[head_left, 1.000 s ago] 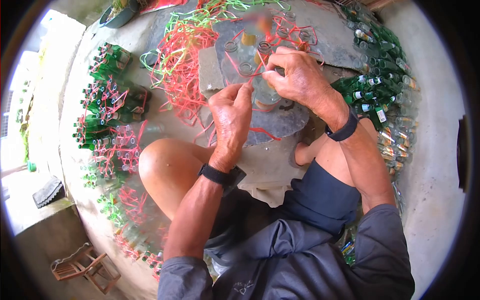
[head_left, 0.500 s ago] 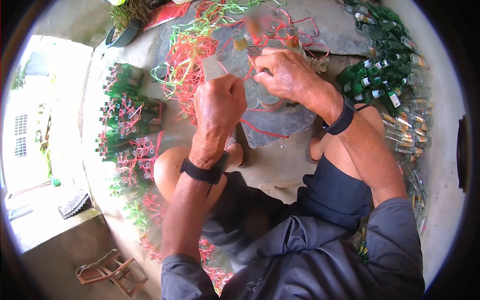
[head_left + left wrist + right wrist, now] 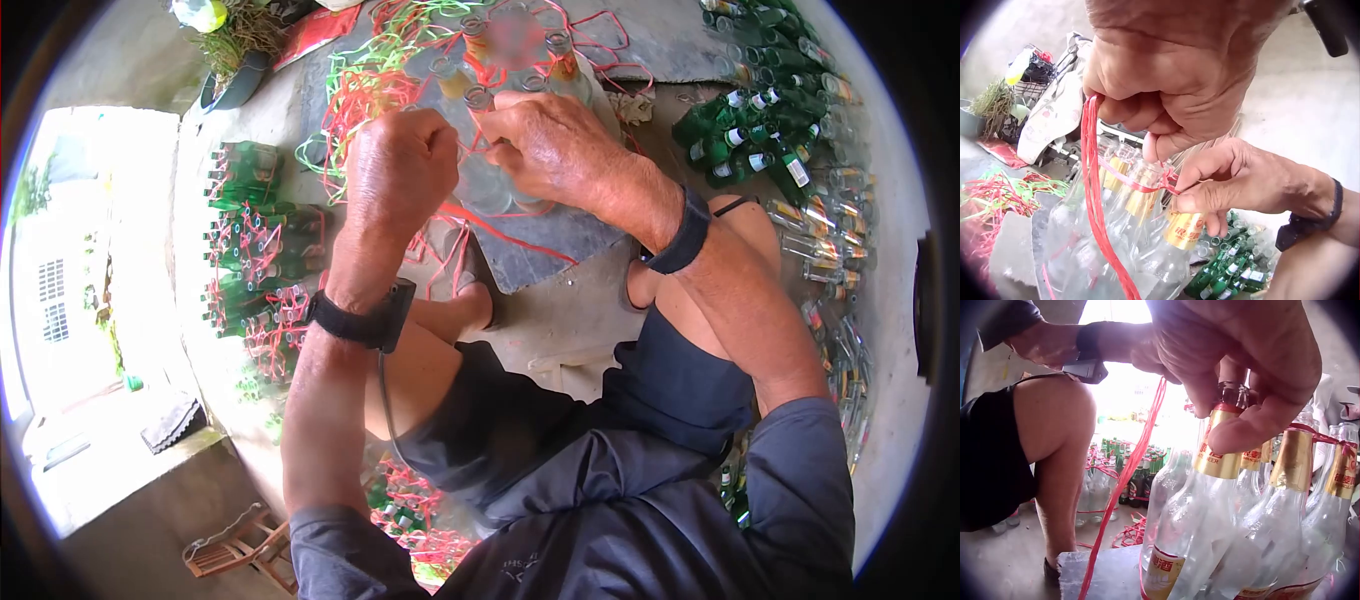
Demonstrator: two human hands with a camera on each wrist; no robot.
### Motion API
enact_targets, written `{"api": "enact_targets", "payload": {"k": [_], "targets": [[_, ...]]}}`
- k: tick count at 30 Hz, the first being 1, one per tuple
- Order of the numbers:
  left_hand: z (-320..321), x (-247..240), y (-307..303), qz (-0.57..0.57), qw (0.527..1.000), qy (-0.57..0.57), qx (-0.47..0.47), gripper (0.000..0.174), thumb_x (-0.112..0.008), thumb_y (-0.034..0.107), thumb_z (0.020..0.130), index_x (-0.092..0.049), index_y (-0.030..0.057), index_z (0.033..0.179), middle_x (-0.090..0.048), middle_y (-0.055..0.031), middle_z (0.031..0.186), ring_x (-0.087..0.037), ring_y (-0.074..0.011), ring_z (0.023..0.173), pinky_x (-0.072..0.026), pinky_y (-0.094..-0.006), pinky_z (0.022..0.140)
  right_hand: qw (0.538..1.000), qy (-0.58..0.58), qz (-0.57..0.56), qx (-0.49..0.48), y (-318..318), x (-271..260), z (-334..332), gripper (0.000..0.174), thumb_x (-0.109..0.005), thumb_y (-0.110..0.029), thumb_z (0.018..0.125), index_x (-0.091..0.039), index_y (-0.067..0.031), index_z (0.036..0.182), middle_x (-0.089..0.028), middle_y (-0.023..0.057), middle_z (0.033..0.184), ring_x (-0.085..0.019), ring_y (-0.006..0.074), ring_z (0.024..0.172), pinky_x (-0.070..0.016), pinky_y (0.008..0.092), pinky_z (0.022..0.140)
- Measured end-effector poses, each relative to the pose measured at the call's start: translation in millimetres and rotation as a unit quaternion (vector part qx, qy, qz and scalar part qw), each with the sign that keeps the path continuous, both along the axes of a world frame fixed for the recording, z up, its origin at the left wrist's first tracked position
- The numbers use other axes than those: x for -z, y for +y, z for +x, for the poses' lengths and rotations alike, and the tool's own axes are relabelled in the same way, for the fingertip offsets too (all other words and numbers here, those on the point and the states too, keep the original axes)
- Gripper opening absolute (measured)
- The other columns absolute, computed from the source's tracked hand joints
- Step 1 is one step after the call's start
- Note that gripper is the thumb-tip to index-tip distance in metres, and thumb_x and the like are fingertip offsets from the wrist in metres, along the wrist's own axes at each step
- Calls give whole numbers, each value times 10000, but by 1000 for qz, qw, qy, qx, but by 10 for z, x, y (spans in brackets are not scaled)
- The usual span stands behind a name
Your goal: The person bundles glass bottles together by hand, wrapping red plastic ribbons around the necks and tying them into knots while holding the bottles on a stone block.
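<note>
My left hand point(image 3: 400, 165) is a fist around red plastic strapping point(image 3: 1099, 200), which hangs below it in a bunched strand. To its right, my right hand point(image 3: 560, 150) grips the neck of a clear glass beer bottle point(image 3: 1175, 515). In the right wrist view its thumb lies on the gold foil, with fingers behind the neck. A red strap point(image 3: 1132, 182) runs past neighbouring bottle necks to the right hand's fingertips in the left wrist view. Several clear bottles point(image 3: 1272, 512) stand upright in a cluster, their necks linked by red strap.
The bottles stand on a dark slab point(image 3: 550, 250). Tangled red and green strapping point(image 3: 370, 95) lies to its left. Green bottles tied in bundles point(image 3: 260, 235) stand farther left. Loose green bottles point(image 3: 750, 130) and clear ones point(image 3: 835, 235) are piled along the right wall.
My left hand has moved left and away from my right hand, widening the gap between them. My right hand stays at the bottle necks. The head view has shifted slightly.
</note>
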State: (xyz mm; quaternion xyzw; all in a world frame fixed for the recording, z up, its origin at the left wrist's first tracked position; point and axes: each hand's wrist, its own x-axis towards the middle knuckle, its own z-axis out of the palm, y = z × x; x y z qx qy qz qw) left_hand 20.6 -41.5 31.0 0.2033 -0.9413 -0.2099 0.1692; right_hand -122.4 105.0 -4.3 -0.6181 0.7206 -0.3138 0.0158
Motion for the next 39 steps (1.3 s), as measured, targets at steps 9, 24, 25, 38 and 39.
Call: {"api": "enact_targets", "payload": {"k": [9, 24, 25, 38, 39], "targets": [[-122, 2, -242, 67, 996, -60, 26, 176, -732, 134, 944, -783, -33, 923, -643, -10, 642, -519, -44, 592, -437, -295, 529, 1000, 4, 6, -14, 4, 47, -13, 131, -687, -126, 889, -750, -17, 928, -711, 183, 961, -736, 377, 951, -590, 493, 839], [56, 136, -366, 177, 981, -77, -22, 228, -745, 182, 973, -808, -33, 1018, -661, 22, 696, -512, -30, 636, -426, -276, 549, 999, -18, -11, -33, 53, -12, -32, 103, -687, -123, 876, -685, -22, 897, -675, 165, 914, -711, 394, 924, -572, 505, 810], [79, 191, -365, 177, 981, -75, -24, 228, -745, 182, 973, -808, -33, 1018, -661, 22, 696, -512, -30, 636, -426, -276, 549, 999, -18, -23, -36, 54, -5, -31, 104, -686, -119, 876, -675, -17, 894, -673, 166, 914, -709, 398, 919, -571, 511, 807], [153, 275, -5, 259, 948, 90, -160, 188, -717, 111, 896, -769, -34, 1005, -676, -43, 687, -564, -76, 596, -424, -296, 522, 999, 45, -18, 14, 188, -39, -39, 314, -787, -201, 880, -652, -46, 1118, -590, 136, 1003, -687, 389, 895, -575, 485, 744], [156, 271, 28, 286, 937, 98, -174, 194, -730, 111, 895, -743, -65, 977, -654, -31, 682, -551, -74, 595, -405, -287, 517, 999, 49, 7, 23, 196, -51, -29, 332, -791, -220, 882, -645, -53, 1129, -614, 138, 1014, -692, 392, 902, -576, 484, 742]]}}
